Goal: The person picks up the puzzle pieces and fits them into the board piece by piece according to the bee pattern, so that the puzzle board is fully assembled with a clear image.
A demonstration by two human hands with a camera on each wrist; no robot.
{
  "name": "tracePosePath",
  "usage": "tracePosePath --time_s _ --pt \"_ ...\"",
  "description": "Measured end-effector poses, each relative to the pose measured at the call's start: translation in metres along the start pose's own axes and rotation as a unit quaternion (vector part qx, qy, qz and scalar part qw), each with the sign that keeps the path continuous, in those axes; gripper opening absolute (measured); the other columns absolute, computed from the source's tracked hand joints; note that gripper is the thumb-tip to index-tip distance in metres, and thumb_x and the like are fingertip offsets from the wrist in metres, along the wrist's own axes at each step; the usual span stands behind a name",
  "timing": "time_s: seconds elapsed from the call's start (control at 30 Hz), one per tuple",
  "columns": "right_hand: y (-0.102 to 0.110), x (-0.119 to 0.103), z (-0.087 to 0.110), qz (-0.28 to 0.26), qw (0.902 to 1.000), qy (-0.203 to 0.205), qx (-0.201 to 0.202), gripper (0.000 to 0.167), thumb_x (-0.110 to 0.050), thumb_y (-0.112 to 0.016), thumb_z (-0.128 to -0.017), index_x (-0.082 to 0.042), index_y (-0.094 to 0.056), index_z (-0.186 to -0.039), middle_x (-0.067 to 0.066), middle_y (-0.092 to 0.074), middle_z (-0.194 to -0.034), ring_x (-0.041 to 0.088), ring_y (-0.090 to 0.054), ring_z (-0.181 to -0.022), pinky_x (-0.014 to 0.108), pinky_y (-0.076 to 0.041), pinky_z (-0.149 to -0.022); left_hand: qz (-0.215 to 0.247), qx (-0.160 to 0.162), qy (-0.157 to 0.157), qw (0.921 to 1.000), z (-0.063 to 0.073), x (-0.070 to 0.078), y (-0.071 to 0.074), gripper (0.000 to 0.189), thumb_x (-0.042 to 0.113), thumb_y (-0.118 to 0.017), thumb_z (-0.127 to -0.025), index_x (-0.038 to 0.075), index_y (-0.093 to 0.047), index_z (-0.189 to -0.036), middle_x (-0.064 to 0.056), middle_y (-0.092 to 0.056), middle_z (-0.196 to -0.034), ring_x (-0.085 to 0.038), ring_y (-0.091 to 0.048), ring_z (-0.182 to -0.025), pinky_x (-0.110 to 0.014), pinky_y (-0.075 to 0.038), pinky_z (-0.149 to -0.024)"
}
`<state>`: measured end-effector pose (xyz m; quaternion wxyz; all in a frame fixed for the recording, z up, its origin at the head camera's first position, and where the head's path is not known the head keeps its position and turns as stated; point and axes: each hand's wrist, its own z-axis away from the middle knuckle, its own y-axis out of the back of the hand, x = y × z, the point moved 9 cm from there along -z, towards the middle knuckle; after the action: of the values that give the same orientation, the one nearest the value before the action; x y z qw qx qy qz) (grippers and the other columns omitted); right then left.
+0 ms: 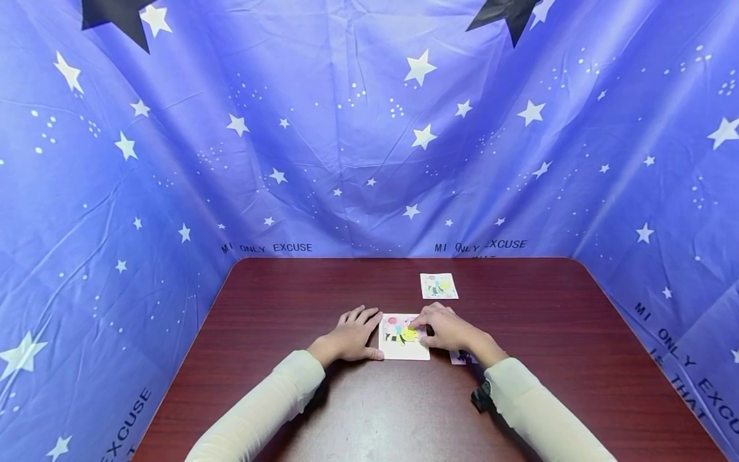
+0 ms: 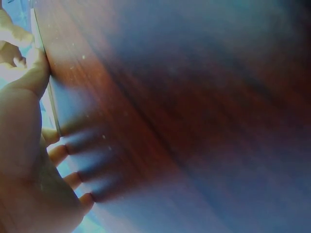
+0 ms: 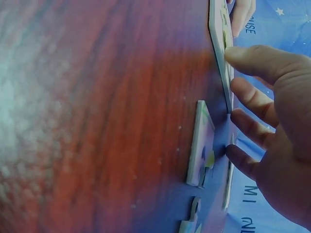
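A square, light-coloured jigsaw board (image 1: 398, 350) with a yellow and black cartoon bee lies flat on the table between the two hands. My left hand (image 1: 349, 337) rests at its left side, fingers spread and thumb by the lower left corner. On the right part of the board, my right hand (image 1: 450, 328) touches the bee picture with thumb and forefinger, hiding some of it. In the right wrist view its thumb lies on the board (image 3: 221, 58), while the other fingers reach down beside it. Whether a loose piece is under the fingertips cannot be seen.
Behind the right hand lies a smaller bee picture card (image 1: 439, 286). Partly under the right wrist is a pinkish-purple piece (image 1: 458, 358); the right wrist view shows that flat piece (image 3: 200, 145) and a knobbed jigsaw piece (image 3: 189, 225). A blue star-printed curtain (image 1: 346, 160) surrounds the table.
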<state>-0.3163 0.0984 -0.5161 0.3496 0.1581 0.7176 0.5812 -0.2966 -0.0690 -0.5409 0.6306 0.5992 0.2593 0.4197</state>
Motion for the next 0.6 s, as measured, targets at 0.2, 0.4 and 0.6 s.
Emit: tracePosePath --time_s 0.2,0.4,0.6 --pt "-0.0009 0.0006 -0.0001 0.004 1.0 -0.003 0.004 0.029 -0.022 -0.074 -0.086 -0.023 -0.078 -0.115 -0.008 -0.067 -0.097 0.023 -0.058 -0.107 0.04 -0.043 -0.084 0.002 0.0 0.0 1.0 -0.0001 -0.0002 0.0008 0.099 0.068 -0.066 -0.087 0.012 -0.032 -0.16 -0.009 -0.032 -0.165 -0.039 -0.028 -0.153 -0.059 -0.03 -0.118" --pt "0.0009 -0.0022 0.0006 0.02 0.9996 0.002 0.017 0.027 -0.021 -0.072 -0.087 -0.024 -0.08 -0.112 -0.008 -0.068 -0.097 0.022 -0.058 -0.105 0.041 -0.044 -0.084 -0.003 0.001 0.002 1.0 -0.0016 -0.0016 -0.0009 0.098 0.068 -0.065 -0.087 0.012 -0.032 -0.16 -0.009 -0.032 -0.165 -0.039 -0.028 -0.153 -0.059 -0.03 -0.118" --pt "0.002 -0.0044 0.0034 0.018 0.9996 0.013 0.015 0.027 -0.021 -0.071 -0.088 -0.023 -0.079 -0.115 -0.008 -0.066 -0.094 0.021 -0.058 -0.102 0.039 -0.044 -0.081 -0.003 -0.001 0.0 1.0 -0.0005 -0.0005 -0.0009 0.098 0.068 -0.065 -0.087 0.012 -0.032 -0.16 -0.009 -0.032 -0.165 -0.039 -0.028 -0.152 -0.059 -0.03 -0.118"
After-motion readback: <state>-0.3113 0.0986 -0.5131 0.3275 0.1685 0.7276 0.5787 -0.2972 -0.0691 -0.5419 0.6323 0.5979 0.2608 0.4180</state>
